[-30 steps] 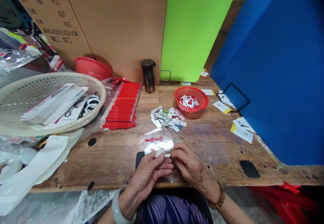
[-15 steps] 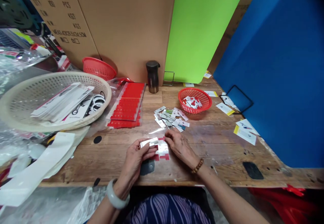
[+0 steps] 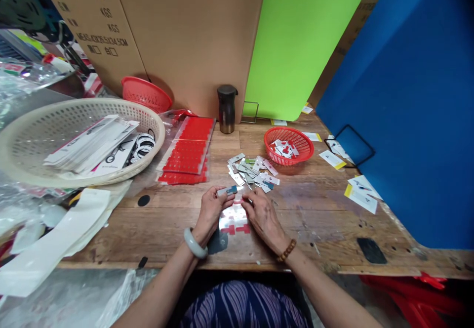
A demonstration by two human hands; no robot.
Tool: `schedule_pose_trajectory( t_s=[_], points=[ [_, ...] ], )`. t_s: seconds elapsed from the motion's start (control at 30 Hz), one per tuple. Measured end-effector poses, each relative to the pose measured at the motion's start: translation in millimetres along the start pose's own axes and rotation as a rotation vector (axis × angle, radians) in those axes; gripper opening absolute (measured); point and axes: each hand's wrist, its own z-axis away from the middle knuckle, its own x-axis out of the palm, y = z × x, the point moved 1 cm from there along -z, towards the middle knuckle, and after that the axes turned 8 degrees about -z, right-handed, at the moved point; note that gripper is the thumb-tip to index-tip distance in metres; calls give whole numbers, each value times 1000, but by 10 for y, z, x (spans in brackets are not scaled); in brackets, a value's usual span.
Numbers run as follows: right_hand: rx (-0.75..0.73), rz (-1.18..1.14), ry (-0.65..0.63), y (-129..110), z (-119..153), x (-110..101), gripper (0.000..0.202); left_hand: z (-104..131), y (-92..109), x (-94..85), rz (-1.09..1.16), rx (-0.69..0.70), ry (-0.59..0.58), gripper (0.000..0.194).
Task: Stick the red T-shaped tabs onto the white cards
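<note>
While both forearms are reaching out over the near edge of the wooden table (image 3: 318, 209), the left hand (image 3: 212, 208) is pinching a small grey-and-teal card (image 3: 227, 190) between thumb and fingertips, the remaining fingers curling in loosely. The right hand (image 3: 261, 213) is lying just to the right of it, fingers bent and pressing down on a clear plastic sheet carrying red pieces (image 3: 234, 221), which is lying flat on the table between the two hands; whether it is actually gripping the sheet cannot be told. The held card is hovering just above the far edge of that sheet. A loose pile of similar cards (image 3: 252, 170) is sitting just beyond the hands, with a small red basket (image 3: 284, 145) to its far right. Stacked red sheets (image 3: 187, 152) are lying to the far left of the pile, beside a large cream basket (image 3: 77, 143). A dark flask (image 3: 226, 108) is standing against the cardboard at the far side.
</note>
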Motion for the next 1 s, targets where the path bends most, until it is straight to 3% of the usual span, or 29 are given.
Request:
schedule_pose_trajectory(
  t_s=[0.33, 0.8, 1.0],
  points=[
    [108, -139, 78, 88, -35, 65, 14, -4, 23, -7, 21, -56, -4, 17],
    [81, -470, -30, 17, 141, -103, 12, -46, 19, -35, 23, -95, -27, 19],
    [244, -625, 59, -17, 319, -242, 10, 231, 56, -67, 11, -151, -159, 27]
  ],
)
